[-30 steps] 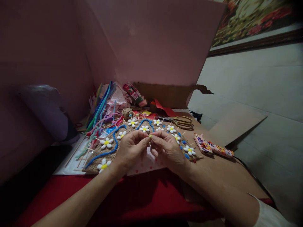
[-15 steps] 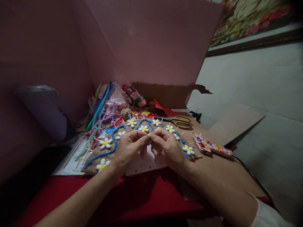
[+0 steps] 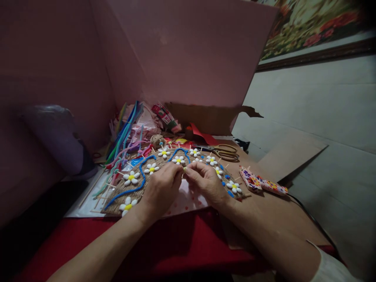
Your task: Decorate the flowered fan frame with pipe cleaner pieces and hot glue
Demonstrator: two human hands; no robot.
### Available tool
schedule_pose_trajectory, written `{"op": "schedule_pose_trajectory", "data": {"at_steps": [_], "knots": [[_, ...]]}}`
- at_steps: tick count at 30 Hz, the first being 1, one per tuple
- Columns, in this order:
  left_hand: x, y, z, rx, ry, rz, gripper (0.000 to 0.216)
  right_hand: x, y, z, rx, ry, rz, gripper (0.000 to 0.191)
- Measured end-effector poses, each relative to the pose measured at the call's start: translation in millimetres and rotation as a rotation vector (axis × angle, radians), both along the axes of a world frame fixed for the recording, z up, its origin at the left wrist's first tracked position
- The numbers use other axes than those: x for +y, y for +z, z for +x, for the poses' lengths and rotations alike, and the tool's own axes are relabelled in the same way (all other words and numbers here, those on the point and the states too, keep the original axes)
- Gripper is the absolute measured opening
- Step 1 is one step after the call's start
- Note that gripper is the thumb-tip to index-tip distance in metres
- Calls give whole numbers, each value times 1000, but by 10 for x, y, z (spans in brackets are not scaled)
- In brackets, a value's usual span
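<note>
Yellow piece [image 3: 185, 169] | right hand [image 3: 207, 183] pinching | left hand [image 3: 164, 185] beside | packet [image 3: 165, 116] lettering illegible

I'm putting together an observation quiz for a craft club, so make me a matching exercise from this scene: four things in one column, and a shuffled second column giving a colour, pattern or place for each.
Column 1
1. Tiny yellowish piece
2. Wavy strips
3. Scissors
4. Corded tool

Column 2
A. Gold-coloured handles
B. Between the left hand and the right hand
C. Flower-patterned covering
D. Blue, on the woven panel

Right pairs: 1-B, 2-D, 3-A, 4-C
</note>
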State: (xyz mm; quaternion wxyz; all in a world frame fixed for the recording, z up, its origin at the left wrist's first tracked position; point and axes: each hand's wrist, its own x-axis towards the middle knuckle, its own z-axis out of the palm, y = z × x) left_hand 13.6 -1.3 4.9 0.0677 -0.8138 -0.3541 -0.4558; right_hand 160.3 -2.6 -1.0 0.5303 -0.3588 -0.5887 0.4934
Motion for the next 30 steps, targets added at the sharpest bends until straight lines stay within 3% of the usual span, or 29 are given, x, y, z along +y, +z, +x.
{"op": "schedule_pose_trajectory", "data": {"at_steps": [7,10,13,17,21,23,25,30], "knots": [[-4,-35,-24,371,195,189,17,-11,-1,10,-156,-71,124,22],[-38,-19,10,332,164,214,19,-66,-2,-2,-119,-63,123,20],[-97,9,64,127,72,163,21,-132,6,-18,-30,-42,132,18],[-143,68,82,-213,-92,-103,15,-163,25,-8,31,-1,151,16],[-79,122,12,-501,-319,-688,12,-115,30,25,-8,35,182,15],[-38,130,-19,-564,-397,-850,14,-83,26,36,-29,47,174,16],[-17,122,-30,-553,-370,-789,11,-59,20,41,-37,44,157,17],[-39,90,-14,-352,-193,-390,6,-43,7,51,-114,-24,186,17]]}}
